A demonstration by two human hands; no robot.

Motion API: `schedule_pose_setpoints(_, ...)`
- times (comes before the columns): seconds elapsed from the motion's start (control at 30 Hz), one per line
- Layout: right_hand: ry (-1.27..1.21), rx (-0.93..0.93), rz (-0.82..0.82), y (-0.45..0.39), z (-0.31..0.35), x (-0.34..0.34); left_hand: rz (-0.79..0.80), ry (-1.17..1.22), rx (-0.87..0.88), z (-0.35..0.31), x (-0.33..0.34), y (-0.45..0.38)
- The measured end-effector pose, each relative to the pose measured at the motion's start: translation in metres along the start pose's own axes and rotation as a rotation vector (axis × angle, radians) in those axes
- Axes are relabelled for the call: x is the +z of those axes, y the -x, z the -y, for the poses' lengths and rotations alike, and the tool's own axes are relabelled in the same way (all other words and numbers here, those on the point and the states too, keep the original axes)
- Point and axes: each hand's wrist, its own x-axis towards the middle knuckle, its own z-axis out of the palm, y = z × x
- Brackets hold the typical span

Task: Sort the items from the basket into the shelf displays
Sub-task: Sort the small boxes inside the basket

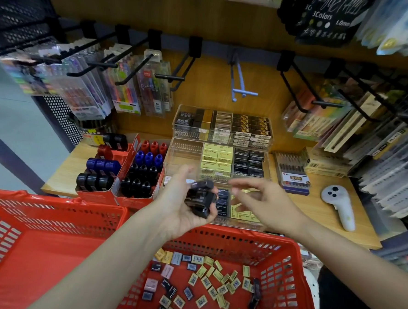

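Red plastic fills the bottom of my view: the basket (pixel 284 262) sits below the shelf's front edge, and on its floor lie scattered small boxed items (pixel 214 284), mostly yellow with barcodes, a few black, pink and grey. My left hand (pixel 183 201) is raised above the basket's far rim, palm turned up, its fingers curled round a small stack of black boxes (pixel 201 199) that I grip against my palm. My right hand (pixel 264 203) hovers just beside it to the right, fingers loosely spread and reaching toward the stack; it holds nothing and looks blurred. Behind both hands, at the shelf's front edge, stands a clear tiered display (pixel 222 150) with rows of yellow and black boxes, and gold-and-black ones on its upper tier. Toward the shelf's left front corner stand two red cardboard trays (pixel 125 171) of red, blue and black round pieces. Near the right edge of the shelf lies a white handheld controller (pixel 340 205), well apart from my hands, with a box of pens (pixel 292 174) between it and the display.
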Motion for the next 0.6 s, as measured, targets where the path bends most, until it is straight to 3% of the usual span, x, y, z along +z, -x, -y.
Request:
schedule_pose_setpoints(0.13, -0.179, -0.036, -0.028, 0.026, 0.032, 0.009, 0.145, -0.076, -0.075, 0.013, 0.008, 0.007)
schedule_pose_setpoints(0.33, -0.065, -0.109, -0.026, 0.037, 0.039, 0.001, 0.297, -0.23, 0.034, 0.019, 0.011, 0.009)
schedule_pose_setpoints(0.43, -0.086, -0.123, -0.016, 0.04, 0.041, -0.003, 0.277, -0.324, 0.146, 0.019, 0.009, 0.008)
schedule_pose_setpoints(0.6, -0.174, -0.055, -0.184, 0.029, 0.037, -0.009, 0.205, -0.265, 0.197, 0.019, 0.008, 0.002)
